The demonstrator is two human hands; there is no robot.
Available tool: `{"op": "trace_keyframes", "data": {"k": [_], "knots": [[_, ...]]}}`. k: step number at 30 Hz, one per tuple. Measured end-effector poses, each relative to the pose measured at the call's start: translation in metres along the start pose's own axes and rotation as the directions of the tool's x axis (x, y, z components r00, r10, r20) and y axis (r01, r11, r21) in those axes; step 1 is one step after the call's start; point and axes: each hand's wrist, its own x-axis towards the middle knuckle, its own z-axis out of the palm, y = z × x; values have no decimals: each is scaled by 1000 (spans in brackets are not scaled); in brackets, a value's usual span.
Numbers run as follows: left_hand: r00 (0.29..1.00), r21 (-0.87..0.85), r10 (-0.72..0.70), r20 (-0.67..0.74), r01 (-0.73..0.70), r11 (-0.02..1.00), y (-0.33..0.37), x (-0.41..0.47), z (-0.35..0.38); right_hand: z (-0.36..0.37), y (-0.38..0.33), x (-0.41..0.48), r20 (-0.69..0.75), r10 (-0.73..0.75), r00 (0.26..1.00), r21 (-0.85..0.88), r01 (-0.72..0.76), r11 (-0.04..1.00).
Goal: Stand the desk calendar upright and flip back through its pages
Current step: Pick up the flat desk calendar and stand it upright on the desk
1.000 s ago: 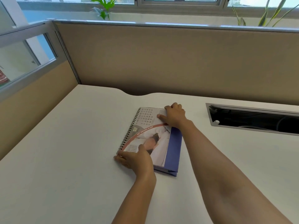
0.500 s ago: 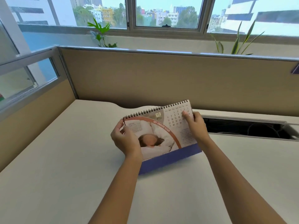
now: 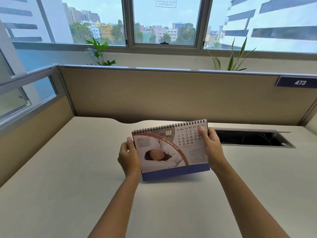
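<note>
The spiral-bound desk calendar (image 3: pixel 171 150) is upright over the middle of the white desk (image 3: pixel 68 194), its page facing me with "SEP", a date grid and a picture of a sleeper. Its blue base strip is at the bottom, slightly tilted, with the left corner lower than the right. My left hand (image 3: pixel 128 158) grips the calendar's left edge, thumb on the front. My right hand (image 3: pixel 211 148) grips the right edge, thumb over the date grid near the spiral. The back of the calendar is hidden.
An open cable slot (image 3: pixel 253 139) with a metal rim is set into the desk just right of the calendar. Beige partition panels (image 3: pixel 171 95) close the desk at the back and left. A "473" plate (image 3: pixel 297 82) hangs at the right.
The calendar lay flat on the desk a second ago; both hands have lifted it upright and turned it square to me. My view has also tilted up toward the window.
</note>
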Motion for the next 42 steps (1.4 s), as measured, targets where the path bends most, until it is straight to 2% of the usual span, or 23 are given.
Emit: {"op": "trace_keyframes", "data": {"k": [5, 11, 16, 19, 24, 28, 35, 42], "knots": [[971, -13, -128, 200, 133, 991, 1, 4, 1, -8, 3, -5, 19, 28, 999, 42, -29, 999], [936, -108, -116, 332, 160, 981, -1, 6, -6, -22, 11, -8, 100, 123, 987, 74, -130, 989], [923, -137, -134, 361, 194, 971, -13, 1, -7, -36, 22, -12, 233, 161, 959, 81, -184, 980], [913, -130, -154, 378, 217, 967, -22, 2, -9, -45, 25, -10, 311, 215, 926, 12, -230, 973], [880, -115, -187, 436, 261, 958, -29, 7, -14, -62, 37, -5, 428, 402, 809, -105, -397, 912], [852, -120, -197, 484, 288, 950, -29, 9, -17, -65, 39, 2, 447, 506, 737, -298, -411, 862], [818, -100, -221, 531, 319, 942, -31, 19, -12, -66, 39, 15, 440, 527, 727, -328, -416, 848], [815, -71, -224, 533, 307, 949, -28, 36, 1, -62, 39, 30, 437, 522, 732, -313, -421, 852]]}}
